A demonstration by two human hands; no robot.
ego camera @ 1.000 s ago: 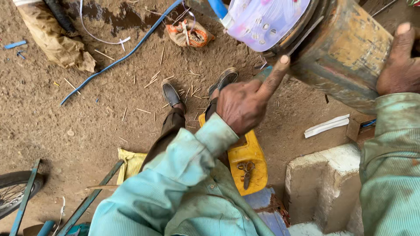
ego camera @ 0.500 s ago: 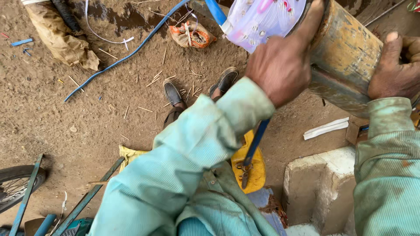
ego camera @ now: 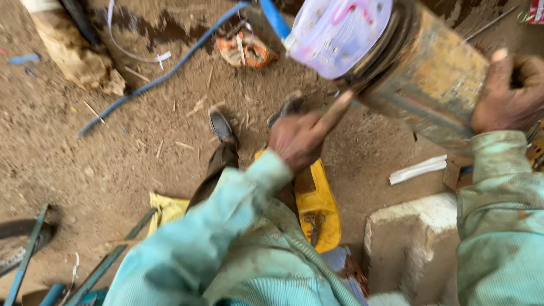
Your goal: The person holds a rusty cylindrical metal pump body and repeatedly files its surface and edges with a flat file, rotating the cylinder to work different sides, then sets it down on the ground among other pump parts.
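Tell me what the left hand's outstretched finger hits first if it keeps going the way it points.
Probably the dark grooved rim of the rusty drum; the left hand points up-right at it, though blur hides the gap.

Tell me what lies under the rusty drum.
Under the rusty drum lies bare dirt ground, with a white strip nearby. The left hand reaches toward its rim. The drum hides the ground directly beneath.
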